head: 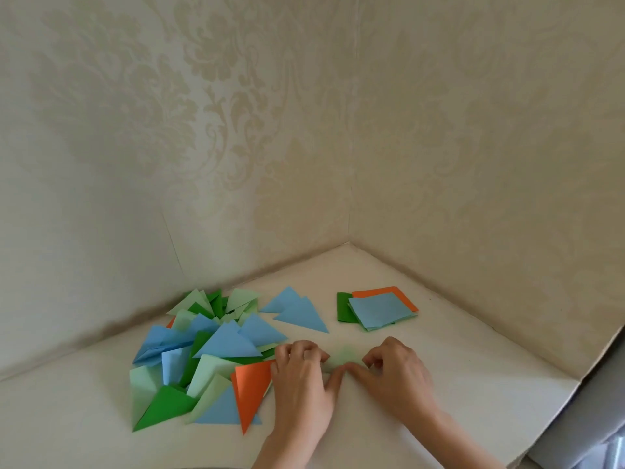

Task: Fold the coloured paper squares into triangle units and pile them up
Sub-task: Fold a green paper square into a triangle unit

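A pale worktop fills a corner of patterned wallpaper. Near its front edge, the left hand and right hand curl their fingers onto a blurred light-green paper, thumbs touching. The triangle pile lies just left; the paper squares lie toward the back corner.
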{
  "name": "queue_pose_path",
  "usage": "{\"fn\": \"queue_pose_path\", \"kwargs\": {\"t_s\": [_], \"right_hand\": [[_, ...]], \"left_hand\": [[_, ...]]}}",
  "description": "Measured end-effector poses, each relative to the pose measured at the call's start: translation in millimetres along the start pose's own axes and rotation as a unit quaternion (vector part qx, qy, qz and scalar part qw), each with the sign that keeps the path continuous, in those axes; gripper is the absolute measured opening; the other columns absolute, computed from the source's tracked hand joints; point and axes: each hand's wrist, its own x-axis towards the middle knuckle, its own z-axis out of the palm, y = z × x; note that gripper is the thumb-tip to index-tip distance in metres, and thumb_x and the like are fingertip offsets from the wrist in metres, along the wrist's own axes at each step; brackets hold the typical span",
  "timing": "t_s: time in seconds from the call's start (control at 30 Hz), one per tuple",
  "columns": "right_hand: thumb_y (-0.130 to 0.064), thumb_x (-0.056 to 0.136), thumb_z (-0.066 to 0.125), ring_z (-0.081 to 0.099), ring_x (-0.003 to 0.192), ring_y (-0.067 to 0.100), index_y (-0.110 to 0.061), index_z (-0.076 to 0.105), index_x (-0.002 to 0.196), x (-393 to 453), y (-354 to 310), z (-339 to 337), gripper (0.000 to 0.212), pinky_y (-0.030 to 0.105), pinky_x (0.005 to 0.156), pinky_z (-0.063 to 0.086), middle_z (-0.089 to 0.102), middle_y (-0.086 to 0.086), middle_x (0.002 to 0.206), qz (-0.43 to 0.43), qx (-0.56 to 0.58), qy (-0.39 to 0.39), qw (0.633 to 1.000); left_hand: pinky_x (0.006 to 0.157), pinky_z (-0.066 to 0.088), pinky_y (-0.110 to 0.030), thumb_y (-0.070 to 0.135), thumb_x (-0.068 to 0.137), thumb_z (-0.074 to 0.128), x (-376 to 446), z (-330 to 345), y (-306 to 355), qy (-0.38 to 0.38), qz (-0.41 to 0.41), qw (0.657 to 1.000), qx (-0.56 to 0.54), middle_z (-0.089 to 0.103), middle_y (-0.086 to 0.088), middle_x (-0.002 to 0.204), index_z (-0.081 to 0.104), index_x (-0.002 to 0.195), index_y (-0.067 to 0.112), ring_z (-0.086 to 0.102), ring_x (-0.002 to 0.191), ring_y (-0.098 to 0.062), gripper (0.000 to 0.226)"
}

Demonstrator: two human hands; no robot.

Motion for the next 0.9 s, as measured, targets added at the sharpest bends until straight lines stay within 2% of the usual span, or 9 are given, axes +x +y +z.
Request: {"fn": "queue_pose_path", "kwargs": {"t_s": [0.1,0.23,0.4,0.53,0.7,0.83,0.9], "right_hand": [[-0.067,0.077,0.058,0.049,0.082,0.007,-0.034,0.052,0.076,-1,-1,1,0.033,0.022,0.066,0.035,0.049,-0.014,0.087,-0.001,-0.011,0.007,1.0],[-0.063,0.078,0.06,0.051,0.085,0.005,-0.035,0.052,0.083,-3,1,3,0.029,0.021,0.07,0.04,0.05,-0.014,0.089,-0.014,-0.015,0.015,1.0],[-0.048,0.08,0.066,0.05,0.081,0.003,-0.036,0.05,0.091,-1,5,-2,0.023,0.018,0.062,0.035,0.051,-0.017,0.089,-0.004,0.038,-0.017,0.999],[-0.031,0.083,0.068,0.049,0.076,0.001,-0.034,0.054,0.09,1,12,-6,0.016,0.015,0.065,0.038,0.054,-0.015,0.09,-0.018,0.076,-0.047,0.996],[-0.017,0.083,0.068,0.045,0.065,0.001,-0.032,0.057,0.085,-2,18,-8,0.019,0.008,0.061,0.035,0.056,-0.012,0.088,-0.033,0.119,-0.052,0.991],[-0.017,0.084,0.067,0.044,0.066,0.0,-0.032,0.057,0.084,-4,19,-6,0.018,0.008,0.063,0.036,0.053,-0.013,0.087,-0.043,0.12,-0.044,0.991],[-0.017,0.084,0.067,0.044,0.066,0.0,-0.033,0.056,0.083,-4,19,-5,0.019,0.008,0.064,0.036,0.053,-0.013,0.087,-0.045,0.12,-0.041,0.991]], "left_hand": [[0.065,0.043,-0.031,0.045,0.065,0.081,1,6,-1,0.004,-0.014,1.0,-0.001,0.057,0.009,0.087,0.066,0.075,0.025,0.052,0.082,-0.02,0.027],[0.069,0.035,-0.029,0.038,0.07,0.078,3,10,-4,0.005,-0.033,0.999,-0.013,0.055,0.009,0.091,0.064,0.075,0.026,0.051,0.085,-0.02,0.019],[0.078,0.025,-0.026,0.035,0.087,0.061,6,3,-6,-0.048,-0.049,0.997,-0.039,0.048,0.014,0.107,0.062,0.09,0.028,0.042,0.103,-0.014,0.007],[0.083,0.033,-0.026,0.023,0.087,0.062,9,-3,-9,-0.06,-0.065,0.993,-0.084,0.051,0.013,0.106,0.062,0.091,0.027,0.043,0.1,-0.014,0.006],[0.086,0.034,-0.025,0.015,0.09,0.056,11,-7,-8,-0.085,-0.065,0.991,-0.081,0.045,0.018,0.103,0.062,0.091,0.029,0.035,0.094,-0.008,0.015],[0.085,0.037,-0.023,0.003,0.088,0.049,8,-7,-4,-0.075,-0.012,0.997,-0.028,0.05,0.008,0.11,0.06,0.105,0.024,0.042,0.1,-0.014,0.029],[0.08,0.041,-0.026,0.001,0.084,0.056,5,-5,3,-0.071,0.018,0.997,-0.001,0.051,0.002,0.105,0.059,0.106,0.02,0.047,0.095,-0.019,0.029]]}}
